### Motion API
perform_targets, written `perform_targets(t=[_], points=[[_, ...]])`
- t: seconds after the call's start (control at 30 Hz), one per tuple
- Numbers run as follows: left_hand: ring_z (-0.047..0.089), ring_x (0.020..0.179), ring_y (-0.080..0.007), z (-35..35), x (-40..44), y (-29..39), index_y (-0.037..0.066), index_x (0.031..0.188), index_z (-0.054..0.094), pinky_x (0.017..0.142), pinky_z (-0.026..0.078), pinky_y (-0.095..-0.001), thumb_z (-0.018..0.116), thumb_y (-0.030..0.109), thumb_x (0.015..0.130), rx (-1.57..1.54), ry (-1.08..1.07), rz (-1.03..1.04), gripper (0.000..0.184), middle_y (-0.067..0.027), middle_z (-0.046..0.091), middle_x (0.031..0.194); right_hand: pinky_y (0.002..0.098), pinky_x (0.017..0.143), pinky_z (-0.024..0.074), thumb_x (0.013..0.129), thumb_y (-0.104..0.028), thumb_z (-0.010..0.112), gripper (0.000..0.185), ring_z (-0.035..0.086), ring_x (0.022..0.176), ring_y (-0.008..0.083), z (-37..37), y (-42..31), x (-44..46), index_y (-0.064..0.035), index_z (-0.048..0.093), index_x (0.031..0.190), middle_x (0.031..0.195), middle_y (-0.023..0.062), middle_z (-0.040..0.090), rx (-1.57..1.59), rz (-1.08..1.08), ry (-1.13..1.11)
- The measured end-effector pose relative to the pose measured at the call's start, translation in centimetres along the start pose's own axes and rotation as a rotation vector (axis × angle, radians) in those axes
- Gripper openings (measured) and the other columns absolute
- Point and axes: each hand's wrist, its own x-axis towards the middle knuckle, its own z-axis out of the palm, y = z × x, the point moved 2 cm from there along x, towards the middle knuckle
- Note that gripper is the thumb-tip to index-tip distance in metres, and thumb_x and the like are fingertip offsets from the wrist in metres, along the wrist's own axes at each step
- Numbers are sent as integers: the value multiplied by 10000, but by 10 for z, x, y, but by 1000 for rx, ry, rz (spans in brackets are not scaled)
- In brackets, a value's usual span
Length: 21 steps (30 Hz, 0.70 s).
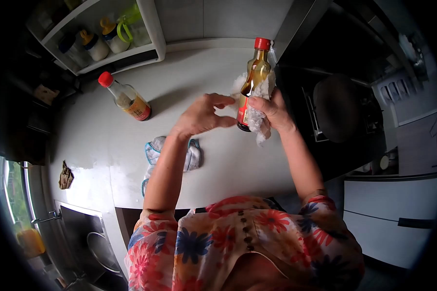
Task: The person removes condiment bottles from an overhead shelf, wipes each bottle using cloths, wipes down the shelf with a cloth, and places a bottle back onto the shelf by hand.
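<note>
A red-capped glass sauce bottle point(251, 83), partly filled with dark liquid, is held above the pale countertop point(228, 169), its long axis slanting slightly and its cap point(262, 44) pointing toward the far edge; the right hand point(273, 112) is clamped on it through crumpled white tissue point(260, 116), while the left hand point(201, 114) has thumb and fingers apart just beside its red label point(242, 109), whose writing is too small to read. Farther left stands a second red-capped bottle point(129, 101) with dark liquid low inside and an unreadable yellow-and-red label, near a shelf unit point(159, 34) holding lidded jars point(97, 48) of white contents.
</note>
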Motion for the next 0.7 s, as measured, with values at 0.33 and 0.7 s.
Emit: perform_targets(t=[0.33, 0.7], points=[[556, 641, -126, 4, 20, 44, 37, 747, 520, 625, 483, -276, 618, -22, 687, -769, 428, 121, 129, -51, 598, 709, 307, 805, 476, 667, -169, 741, 536, 579, 891, 159, 34, 22, -12, -14, 501, 1120, 961, 47, 583, -174, 123, -240], [645, 643, -237, -35, 2, 51, 24, 749, 478, 604, 522, -324, 589, -85, 672, -1063, 196, 382, 173, -141, 614, 672, 355, 776, 515, 720, -428, 720, 688, 568, 962, 200, 52, 73, -33, -78, 427, 1235, 1066, 85, 547, 714, 306, -286]])
